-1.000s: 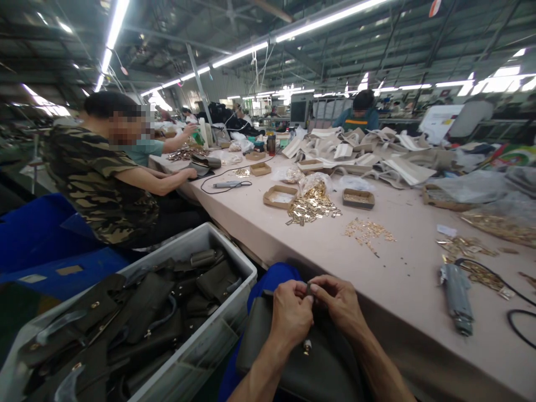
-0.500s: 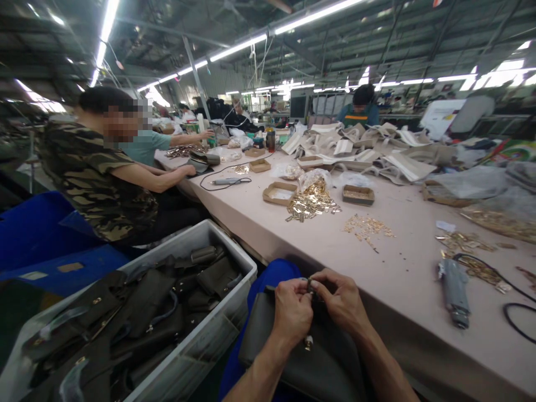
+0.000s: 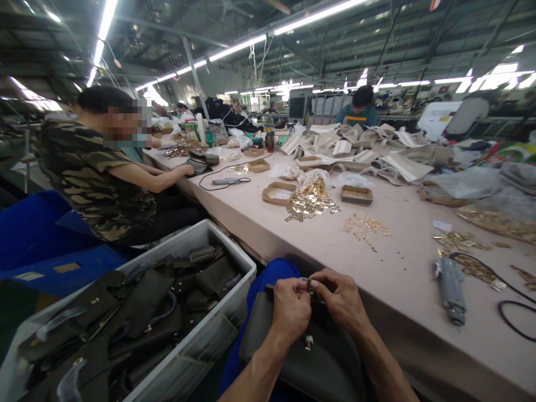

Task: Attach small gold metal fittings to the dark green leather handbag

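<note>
Bag (image 3: 316, 365) beneath left hand (image 3: 291, 310) and right hand (image 3: 344, 303), both closed on apparent strap (image 3: 309, 286).

The bag (image 3: 310, 371) lies under the left hand (image 3: 291, 310) and the right hand (image 3: 342, 298), at the near side of the tabletop (image 3: 402, 301). A crate (image 3: 209, 338) to its left holds more bags (image 3: 153, 298). A person (image 3: 94, 178) sits past it. On the tabletop, a tool (image 3: 451, 293) lies at the right, in front of some metal bits (image 3: 456, 242). A pile of clips (image 3: 312, 205) sits between two boxes (image 3: 272, 200), with a heap of panels (image 3: 406, 166) behind.
</note>
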A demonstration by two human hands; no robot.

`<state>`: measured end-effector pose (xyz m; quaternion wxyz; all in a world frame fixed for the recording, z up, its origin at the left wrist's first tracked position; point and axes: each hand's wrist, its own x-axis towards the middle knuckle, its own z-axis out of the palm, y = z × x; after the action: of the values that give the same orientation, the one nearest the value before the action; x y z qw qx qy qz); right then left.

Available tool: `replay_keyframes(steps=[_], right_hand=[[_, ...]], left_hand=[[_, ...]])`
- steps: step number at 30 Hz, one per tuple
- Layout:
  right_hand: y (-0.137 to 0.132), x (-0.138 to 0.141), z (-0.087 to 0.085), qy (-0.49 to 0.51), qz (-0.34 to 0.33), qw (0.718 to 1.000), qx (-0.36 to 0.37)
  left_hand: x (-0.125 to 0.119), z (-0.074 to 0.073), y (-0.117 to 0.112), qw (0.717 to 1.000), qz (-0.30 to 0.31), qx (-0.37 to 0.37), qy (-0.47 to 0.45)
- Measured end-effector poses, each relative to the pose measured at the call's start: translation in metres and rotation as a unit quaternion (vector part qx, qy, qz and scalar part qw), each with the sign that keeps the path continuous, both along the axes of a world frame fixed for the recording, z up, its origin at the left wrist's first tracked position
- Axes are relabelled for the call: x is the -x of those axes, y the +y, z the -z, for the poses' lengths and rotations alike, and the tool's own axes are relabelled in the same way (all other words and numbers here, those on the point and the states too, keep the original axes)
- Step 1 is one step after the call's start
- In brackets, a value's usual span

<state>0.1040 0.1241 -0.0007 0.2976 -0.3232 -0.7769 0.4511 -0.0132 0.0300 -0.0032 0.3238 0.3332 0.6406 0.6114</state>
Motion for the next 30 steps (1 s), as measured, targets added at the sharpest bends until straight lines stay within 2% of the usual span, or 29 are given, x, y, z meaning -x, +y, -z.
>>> replay_keyframes(steps=[6,10,15,23,26,30], right_hand=[[-0.001,0.001,-0.002,0.011,0.003,1.000,0.023],[0.000,0.001,-0.001,0.003,0.019,0.999,0.043],[0.001,0.001,0.004,0.002,0.027,0.998,0.064],[-0.001,-0.001,0.007,0.017,0.006,0.998,0.067],[0.001,-0.003,0.009,0.031,0.013,0.995,0.092],[0.001,-0.004,0.009,0.037,0.020,0.995,0.091]], left_hand=[[-0.001,0.000,0.002,0.999,-0.015,0.013,0.046],[0.002,-0.002,0.001,1.000,0.016,0.017,0.007],[0.005,-0.001,-0.001,0.999,0.026,0.013,-0.017],[0.003,-0.003,-0.003,0.995,0.043,0.033,-0.079],[0.003,-0.001,-0.002,0.995,0.048,0.042,-0.078],[0.002,0.004,-0.002,0.998,0.020,0.029,-0.045]])
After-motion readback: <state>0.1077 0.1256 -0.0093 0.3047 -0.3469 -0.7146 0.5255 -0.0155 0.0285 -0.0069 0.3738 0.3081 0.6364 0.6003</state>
